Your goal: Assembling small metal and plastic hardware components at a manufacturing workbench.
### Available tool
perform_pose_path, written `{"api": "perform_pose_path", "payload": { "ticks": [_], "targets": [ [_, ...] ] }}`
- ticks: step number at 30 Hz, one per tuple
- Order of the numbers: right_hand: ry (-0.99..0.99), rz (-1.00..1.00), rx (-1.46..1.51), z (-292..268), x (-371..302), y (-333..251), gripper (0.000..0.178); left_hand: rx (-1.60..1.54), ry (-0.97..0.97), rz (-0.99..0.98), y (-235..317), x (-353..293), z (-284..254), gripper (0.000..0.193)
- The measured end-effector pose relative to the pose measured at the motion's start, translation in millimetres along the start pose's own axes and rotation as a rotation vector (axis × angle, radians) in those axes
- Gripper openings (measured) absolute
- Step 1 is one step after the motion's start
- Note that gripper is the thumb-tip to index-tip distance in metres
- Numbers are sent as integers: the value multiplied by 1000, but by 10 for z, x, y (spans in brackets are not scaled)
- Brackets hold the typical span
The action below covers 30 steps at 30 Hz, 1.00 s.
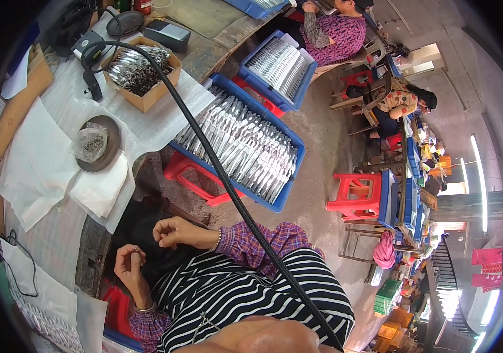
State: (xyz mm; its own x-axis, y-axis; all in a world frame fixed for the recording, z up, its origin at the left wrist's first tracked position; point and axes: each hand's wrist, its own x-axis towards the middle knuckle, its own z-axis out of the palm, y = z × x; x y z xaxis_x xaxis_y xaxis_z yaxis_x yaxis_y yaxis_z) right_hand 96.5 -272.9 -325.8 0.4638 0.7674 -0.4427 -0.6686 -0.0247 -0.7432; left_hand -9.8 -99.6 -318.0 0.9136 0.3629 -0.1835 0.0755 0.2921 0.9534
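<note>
My left hand [131, 272] is held just off the table edge, above my lap. Its fingers are curled, with thumb and forefinger close together and a tiny glint at the tips that is too small to name. My right hand [179, 233] hovers close by, fingers curled and thumb meeting forefinger; whatever it may pinch is hidden. The hands are apart. Nearest them on the table are white paper sheets [101, 185] and a round grey-brown dish [112, 154]. In the dish lies a clear plastic bag [90, 143] of tiny metal parts.
A cardboard box [145, 101] of slender metal pieces stands on the table. Blue crates [299, 170] [303, 88] of silver metal tools rest on red stools [195, 182]. A black cable [216, 162] crosses the view. Two people [336, 35] [398, 105] sit farther off.
</note>
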Motion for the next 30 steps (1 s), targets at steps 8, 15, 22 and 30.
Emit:
{"api": "perform_pose_path", "payload": {
  "ticks": [8, 15, 22, 30],
  "targets": [
    [4, -50, -125, -20, -2, 14, 12, 68, 44, 40, -92, 34, 64, 21],
    [13, -77, -245, -11, -17, 11, 12, 68, -11, -76, -44, 27, 60, 26],
    [15, -363, -508, 16, 17, 37, 11, 94, -30, -82, -78, 27, 35, 28],
    [50, -255, -425, -2, -1, 42, 8, 183, -43, -13, -70, -5, 98, 30]
  ]
}}
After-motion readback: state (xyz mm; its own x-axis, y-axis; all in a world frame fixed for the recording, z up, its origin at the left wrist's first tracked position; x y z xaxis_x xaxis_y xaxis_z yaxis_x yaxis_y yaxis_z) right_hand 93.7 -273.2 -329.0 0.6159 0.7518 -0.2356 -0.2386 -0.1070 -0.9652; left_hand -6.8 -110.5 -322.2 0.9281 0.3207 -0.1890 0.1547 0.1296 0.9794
